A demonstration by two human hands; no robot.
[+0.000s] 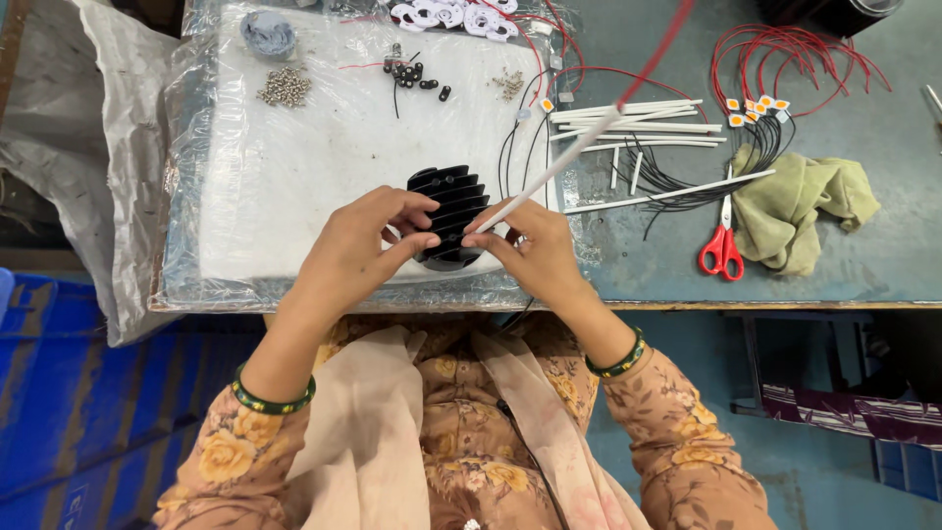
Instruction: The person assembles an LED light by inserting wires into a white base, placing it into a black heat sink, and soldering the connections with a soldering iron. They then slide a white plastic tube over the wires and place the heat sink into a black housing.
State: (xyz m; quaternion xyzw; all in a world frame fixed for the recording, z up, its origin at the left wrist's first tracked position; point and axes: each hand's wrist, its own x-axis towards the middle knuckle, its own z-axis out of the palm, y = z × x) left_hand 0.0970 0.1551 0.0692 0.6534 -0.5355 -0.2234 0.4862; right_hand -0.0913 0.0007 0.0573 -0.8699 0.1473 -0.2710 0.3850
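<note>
A black finned round heat sink (453,206) rests on a white foam pad (294,196) near the table's front edge. My left hand (358,250) grips its left side, thumb and fingers curled on the fins. My right hand (530,250) pinches the lower end of a white sleeve tube (559,167) at the heat sink's right side. A red wire (659,49) comes out of the tube's upper end and rises out of view.
Small piles of screws (285,88) and black parts (412,74) lie on the pad. White tubes (638,123), black wires (687,172), red wires (795,59), red-handled scissors (723,245) and a green cloth (800,201) lie to the right. Blue crates (69,393) stand lower left.
</note>
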